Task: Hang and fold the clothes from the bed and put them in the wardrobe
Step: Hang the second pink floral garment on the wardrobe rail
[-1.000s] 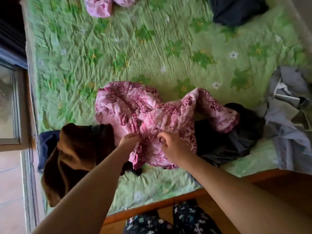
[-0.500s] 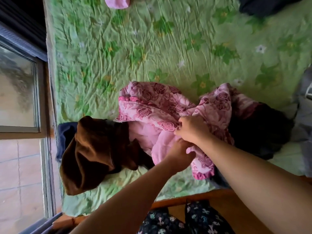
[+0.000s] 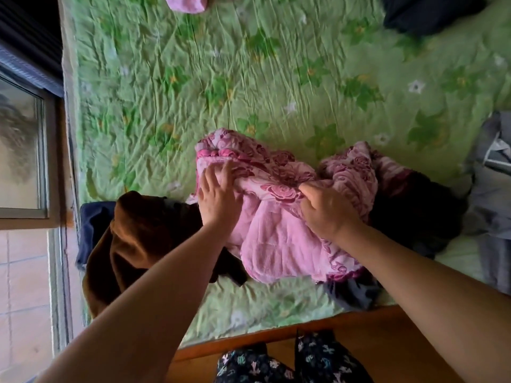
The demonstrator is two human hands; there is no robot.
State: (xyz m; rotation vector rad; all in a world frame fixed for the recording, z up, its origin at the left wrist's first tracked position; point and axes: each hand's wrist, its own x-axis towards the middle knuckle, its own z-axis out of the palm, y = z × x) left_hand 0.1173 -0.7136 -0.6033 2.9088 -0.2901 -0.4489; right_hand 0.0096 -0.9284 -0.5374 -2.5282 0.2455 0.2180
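pink fleece, rose print outside, plain lining showing in the middle. the pink garment [image 3: 276, 239] lies bunched on the bed [image 3: 221, 78] near the close edge. its left side lies against a brown garment [image 3: 132, 239] and its right side runs over a dark garment [image 3: 414, 211].

my left hand [image 3: 218, 194] rests on its left end with fingers nearly straight and spread, pressing the cloth flat, closed round nothing i can see. my right hand [image 3: 329, 211] has its fingers curled and pinches a ridge of the printed cloth right of centre.

handling, my read: thick, soft, fully limp. light enough for one hand but bulky. it grips well and nothing on it can break. it won't hold any shape, so a mid-panel grab like the right one just lifts a lump.

better hold is two matching points, shoulders or hem corners, then lift and let it hang open. can't tell yet which end is the collar, too crumpled. it seems partly inside out, so that needs sorting first.

watch for the brown and dark pieces dragging along when it comes up. wardrobe isn't in view.
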